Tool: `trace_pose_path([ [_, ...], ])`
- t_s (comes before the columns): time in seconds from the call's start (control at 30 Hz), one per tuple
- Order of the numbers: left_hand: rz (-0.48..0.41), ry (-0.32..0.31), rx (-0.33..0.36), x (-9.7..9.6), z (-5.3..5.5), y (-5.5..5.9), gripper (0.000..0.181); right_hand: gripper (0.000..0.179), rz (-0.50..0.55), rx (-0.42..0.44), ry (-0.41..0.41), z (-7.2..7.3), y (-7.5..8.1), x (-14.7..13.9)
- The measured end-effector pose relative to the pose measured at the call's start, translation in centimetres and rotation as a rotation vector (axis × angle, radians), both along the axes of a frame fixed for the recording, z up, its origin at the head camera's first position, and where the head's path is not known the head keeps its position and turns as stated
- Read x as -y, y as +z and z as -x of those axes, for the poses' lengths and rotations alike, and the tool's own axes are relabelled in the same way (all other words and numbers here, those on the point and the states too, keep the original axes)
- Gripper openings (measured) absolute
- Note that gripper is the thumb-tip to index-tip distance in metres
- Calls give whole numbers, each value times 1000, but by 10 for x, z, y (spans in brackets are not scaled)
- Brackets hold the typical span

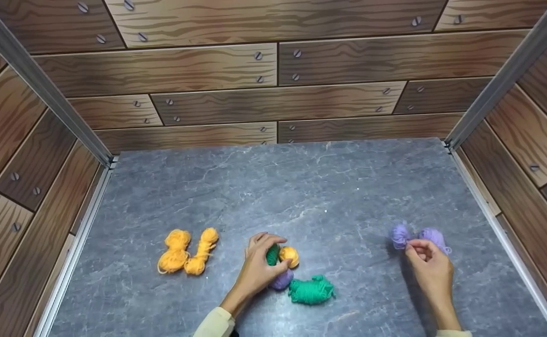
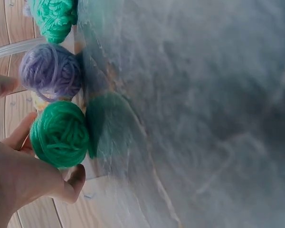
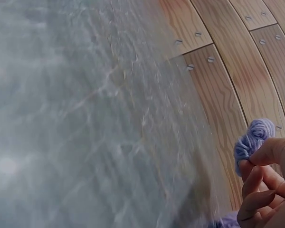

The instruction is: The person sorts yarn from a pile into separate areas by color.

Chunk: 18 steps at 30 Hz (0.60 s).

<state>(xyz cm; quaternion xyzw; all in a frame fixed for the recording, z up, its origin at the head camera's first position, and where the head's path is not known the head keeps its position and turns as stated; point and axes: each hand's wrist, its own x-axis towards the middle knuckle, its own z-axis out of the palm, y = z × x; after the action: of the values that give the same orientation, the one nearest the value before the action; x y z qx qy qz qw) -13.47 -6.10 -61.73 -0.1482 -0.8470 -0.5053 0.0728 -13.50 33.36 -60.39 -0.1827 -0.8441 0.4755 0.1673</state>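
My left hand [image 1: 257,258] is over a green yarn ball [image 2: 60,134], fingers loosely bent beside it, the thumb standing apart from it. Close by are a yellow yarn ball [image 1: 289,257] and a purple yarn ball [image 1: 281,280]. A green yarn skein [image 1: 311,290] lies just right of the purple ball. Over at the right, my right hand [image 1: 431,267] pinches a purple yarn skein [image 1: 400,236] between thumb and forefinger; its tied middle is partly hidden. Behind that hand is another purple yarn bundle [image 1: 432,238], partly covered by the fingers.
Two yellow yarn skeins, one thicker [image 1: 175,252] and one slimmer [image 1: 201,251], lie on the left of the grey marbled table [image 1: 301,187]. Wood-patterned panels [image 1: 273,65] and metal posts [image 1: 44,84] enclose the back and sides.
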Motion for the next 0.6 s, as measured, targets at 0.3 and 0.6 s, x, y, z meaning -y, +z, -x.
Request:
trace_pose_path([
  [0.3,9,-6,9,-2,0,0,42,16,-37,58,-34,-9,-4,-10],
  [0.6,27,1,42,-5,1,-1,39,16,-9,98,-42,-12,-5,-10],
])
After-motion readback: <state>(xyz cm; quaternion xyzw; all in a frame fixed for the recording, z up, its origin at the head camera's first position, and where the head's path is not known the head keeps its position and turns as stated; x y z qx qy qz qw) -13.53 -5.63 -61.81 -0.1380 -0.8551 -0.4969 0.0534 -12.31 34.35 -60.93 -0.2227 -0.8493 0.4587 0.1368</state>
